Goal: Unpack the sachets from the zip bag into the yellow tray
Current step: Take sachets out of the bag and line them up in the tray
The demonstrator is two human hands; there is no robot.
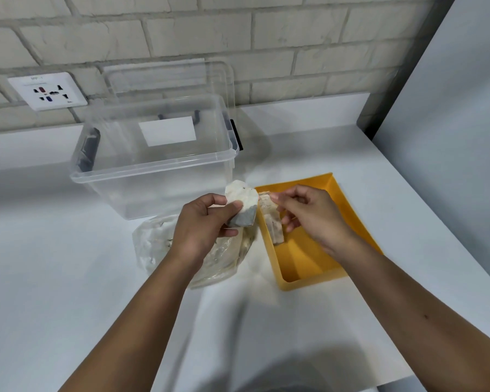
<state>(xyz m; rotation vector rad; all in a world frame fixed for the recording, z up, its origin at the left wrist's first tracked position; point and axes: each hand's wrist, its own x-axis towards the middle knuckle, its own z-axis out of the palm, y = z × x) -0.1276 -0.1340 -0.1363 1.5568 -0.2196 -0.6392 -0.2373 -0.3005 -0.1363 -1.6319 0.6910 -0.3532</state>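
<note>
Starting nearest the camera, two bare forearms reach forward over the white counter (68,264) and meet just left of the yellow tray (309,281), which sits slightly skewed on the counter.

The zip bag (153,244) lies flat, touching or nearly touching the tray's left wall. That probably keeps each transfer short. White sachets still show through its clear film, so I judge the unpacking is only partly done.

The left hand (203,222) hovers over the bag, just left of the tray. Its thumb and curled fingers grip a pale sachet (245,205) with a grey lower half, tilted toward the tray as if waiting its turn.

The right hand (309,213) is over the tray's far half. Its thumb and forefinger pinch the top of a second sachet (275,230) and the other fingers curl loosely. This sachet hangs down along the inside of the tray's left wall, apparently held by its tip so it can be lowered in. I cannot tell whether its lower end already rests on the tray floor.

Behind the tray and to its left stands a clear storage box (153,165). Its lid (167,77) leans on the brick wall, and a wall socket (47,91) is further left.
</note>
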